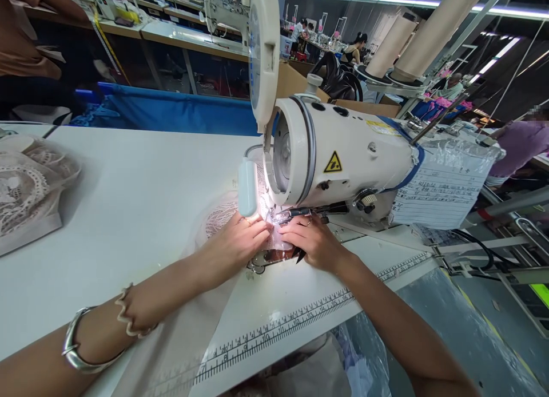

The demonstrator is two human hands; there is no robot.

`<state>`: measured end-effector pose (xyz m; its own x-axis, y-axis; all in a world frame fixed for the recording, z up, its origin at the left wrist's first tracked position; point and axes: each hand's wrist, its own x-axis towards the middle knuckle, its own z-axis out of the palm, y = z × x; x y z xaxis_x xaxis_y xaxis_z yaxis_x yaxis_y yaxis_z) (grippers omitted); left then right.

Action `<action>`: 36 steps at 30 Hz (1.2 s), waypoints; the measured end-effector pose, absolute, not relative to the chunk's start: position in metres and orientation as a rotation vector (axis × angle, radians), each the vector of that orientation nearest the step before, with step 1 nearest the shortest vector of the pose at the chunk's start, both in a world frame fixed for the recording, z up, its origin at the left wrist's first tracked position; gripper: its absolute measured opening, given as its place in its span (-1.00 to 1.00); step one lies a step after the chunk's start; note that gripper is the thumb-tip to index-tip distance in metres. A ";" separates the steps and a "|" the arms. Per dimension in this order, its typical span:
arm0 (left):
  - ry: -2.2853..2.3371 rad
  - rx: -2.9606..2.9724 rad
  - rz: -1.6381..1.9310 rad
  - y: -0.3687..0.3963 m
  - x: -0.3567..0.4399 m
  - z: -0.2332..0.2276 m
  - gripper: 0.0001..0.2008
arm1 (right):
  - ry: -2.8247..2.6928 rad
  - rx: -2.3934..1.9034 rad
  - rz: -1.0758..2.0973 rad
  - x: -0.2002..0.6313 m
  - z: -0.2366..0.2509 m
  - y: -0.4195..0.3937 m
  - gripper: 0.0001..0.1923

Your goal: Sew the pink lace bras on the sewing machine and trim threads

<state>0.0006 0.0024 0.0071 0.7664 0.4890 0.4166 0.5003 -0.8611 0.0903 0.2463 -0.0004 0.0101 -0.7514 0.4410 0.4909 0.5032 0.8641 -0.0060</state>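
Observation:
Pale pink lace fabric (221, 217) lies under the lit needle area of a white sewing machine (355, 151). My left hand (240, 239) presses its fingertips onto the fabric just left of the needle, fingers bent and close together. On the other side, my right hand (315, 242) pinches the fabric edge close to the presser foot. Dark pointed tips, perhaps of thread snips, stick out below the right palm; the rest is hidden. A sheer part of the fabric trails under my left forearm toward the table's front edge.
More folded lace pieces (30, 185) lie at the table's left. A printed ruler strip (278, 334) follows the front edge. A handwritten sheet (441, 179) hangs at the machine's right, below large thread cones (437, 31). Blue cloth (180, 111) hangs behind; other people sit farther off.

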 end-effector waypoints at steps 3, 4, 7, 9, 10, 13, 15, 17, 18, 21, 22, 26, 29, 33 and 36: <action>-0.834 -2.947 -0.665 0.004 0.000 0.009 -0.72 | -2.540 -0.701 -0.173 0.246 0.010 0.000 -0.68; -0.840 -2.942 -0.652 0.003 0.000 0.010 -0.74 | -2.534 -0.701 -0.179 0.246 0.010 0.000 -0.67; -0.905 -2.858 -0.574 -0.005 0.003 0.016 -0.81 | -2.523 -0.687 -0.187 0.246 0.011 0.001 -0.64; -0.997 -2.807 -0.488 -0.014 0.003 0.020 -0.86 | -2.524 -0.695 -0.179 0.246 0.011 0.000 -0.61; -1.036 -2.798 -0.453 -0.018 0.003 0.023 -0.87 | -2.527 -0.703 -0.173 0.246 0.011 0.000 -0.62; -1.053 -2.935 -0.364 -0.024 -0.001 0.028 -0.77 | -2.539 -0.724 -0.133 0.247 0.010 -0.001 -0.68; -1.072 -3.035 -0.347 -0.022 -0.002 0.030 -0.61 | -2.540 -0.727 -0.108 0.248 0.010 -0.001 -0.70; -1.123 -3.000 -0.445 -0.018 0.000 0.028 -0.52 | -2.537 -0.720 -0.099 0.248 0.010 0.000 -0.67; -1.114 -2.951 -0.515 -0.017 0.002 0.027 -0.54 | -2.535 -0.712 -0.101 0.248 0.010 0.000 -0.66; -0.931 -2.946 -0.625 -0.019 0.011 0.019 -0.69 | -2.524 -0.687 -0.108 0.248 0.010 -0.001 -0.72; -0.872 -2.986 -0.632 -0.020 0.014 0.016 -0.69 | -2.522 -0.681 -0.102 0.248 0.011 -0.001 -0.76; -0.804 -3.030 -0.619 -0.025 0.016 0.006 -0.61 | -2.513 -0.691 -0.084 0.247 0.013 -0.003 -0.84; -0.820 -2.985 -0.521 -0.024 0.014 0.003 -0.57 | -2.503 -0.694 -0.092 0.247 0.014 -0.004 -0.83; -0.846 -2.939 -0.484 -0.019 0.012 0.002 -0.47 | -2.513 -0.692 -0.094 0.248 0.013 -0.003 -0.80; -0.867 -2.970 -0.529 -0.012 0.010 0.000 -0.48 | -2.516 -0.692 -0.113 0.249 0.011 -0.001 -0.74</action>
